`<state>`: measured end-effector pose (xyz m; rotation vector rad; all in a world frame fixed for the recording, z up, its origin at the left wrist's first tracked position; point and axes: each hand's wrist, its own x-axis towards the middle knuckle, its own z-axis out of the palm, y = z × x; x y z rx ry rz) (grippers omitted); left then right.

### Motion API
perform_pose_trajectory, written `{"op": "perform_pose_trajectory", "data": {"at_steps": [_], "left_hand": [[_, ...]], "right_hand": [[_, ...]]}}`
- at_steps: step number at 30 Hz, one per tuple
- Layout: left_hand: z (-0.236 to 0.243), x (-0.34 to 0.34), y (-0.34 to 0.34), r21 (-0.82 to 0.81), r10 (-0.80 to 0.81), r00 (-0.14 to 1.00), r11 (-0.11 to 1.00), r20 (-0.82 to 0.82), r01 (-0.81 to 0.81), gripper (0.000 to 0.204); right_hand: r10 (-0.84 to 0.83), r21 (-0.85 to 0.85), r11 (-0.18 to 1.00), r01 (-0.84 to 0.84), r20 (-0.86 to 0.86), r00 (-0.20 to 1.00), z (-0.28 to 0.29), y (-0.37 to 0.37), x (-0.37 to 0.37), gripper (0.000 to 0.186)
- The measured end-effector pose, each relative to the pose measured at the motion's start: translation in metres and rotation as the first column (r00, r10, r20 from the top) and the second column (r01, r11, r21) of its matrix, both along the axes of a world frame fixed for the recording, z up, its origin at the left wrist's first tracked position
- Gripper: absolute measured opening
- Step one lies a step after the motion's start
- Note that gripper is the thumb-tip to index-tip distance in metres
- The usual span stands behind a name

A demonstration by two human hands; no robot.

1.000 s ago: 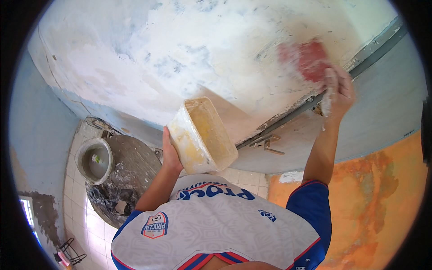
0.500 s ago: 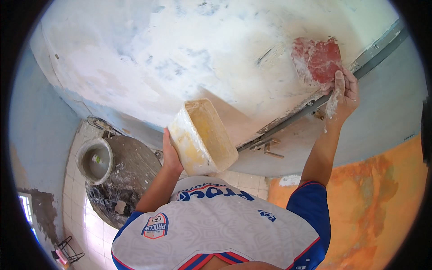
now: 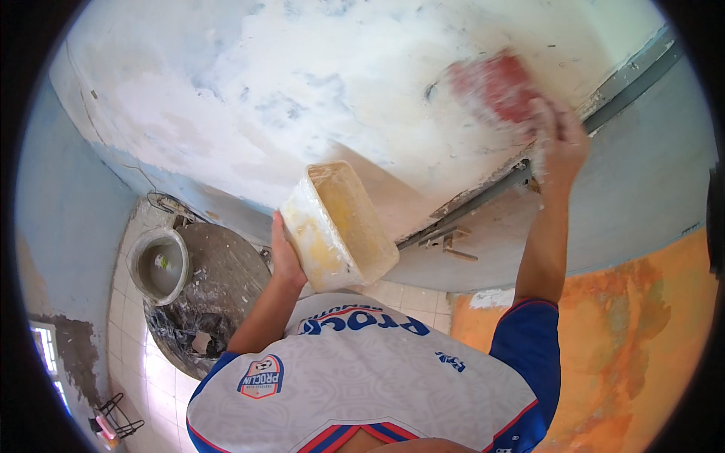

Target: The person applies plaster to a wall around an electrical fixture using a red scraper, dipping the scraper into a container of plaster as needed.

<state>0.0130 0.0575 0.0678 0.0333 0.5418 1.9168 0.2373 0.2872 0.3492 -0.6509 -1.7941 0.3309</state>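
Note:
My left hand [image 3: 288, 255] is closed round the side of a pale yellow plastic tub [image 3: 326, 235], tilted in front of my chest. White filler is smeared over its rim and walls. In my right hand [image 3: 562, 142], smeared with white, is a flat red putty spreader [image 3: 495, 87], gripped at its near edge. The spreader is blurred by motion and lies over the white patched wall [image 3: 302, 83]; whether it touches there I cannot tell. A small dark mark [image 3: 430, 92] shows on the wall just left of it.
A grey strip [image 3: 630, 83] runs along the wall's right edge, with a door handle [image 3: 455, 243] beside it. Down to the left, a round grey basin [image 3: 160, 266] sits on a dirty round table [image 3: 219, 260] over tiled floor [image 3: 168, 370]. An orange wall [image 3: 604, 340] stands at right.
My right hand and the red spreader have swept left and slightly up across the wall. A long dark streak there has shrunk to a small mark. The tub has hardly moved.

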Motion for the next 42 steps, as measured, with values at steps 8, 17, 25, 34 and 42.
{"op": "perform_pose_trajectory", "data": {"at_steps": [8,17,25,34,42], "left_hand": [[-0.002,0.014,0.004,0.064,-0.018,1.000,0.998,-0.014,0.019,0.072],[0.002,0.025,0.005,0.053,0.046,0.999,0.998,-0.012,-0.045,0.073],[0.010,0.042,0.002,0.049,0.093,0.996,0.994,0.015,-0.094,0.072],[0.009,0.059,-0.003,0.031,0.153,0.988,0.988,0.015,-0.153,0.071],[0.008,0.061,-0.002,0.019,0.155,0.988,0.988,0.016,-0.156,0.072]], "right_hand": [[0.252,-0.100,0.965,-0.241,0.115,0.961,-0.004,-0.011,-0.002,0.015],[0.106,0.118,0.985,-0.126,0.160,0.981,0.004,-0.001,0.001,0.014],[0.357,-0.062,0.931,-0.359,-0.035,0.933,0.011,-0.014,0.010,0.014],[0.429,-0.057,0.889,-0.454,-0.239,0.871,0.009,-0.012,0.013,0.010],[0.312,-0.042,0.943,-0.329,-0.218,0.925,0.015,-0.003,0.012,0.015]]}}
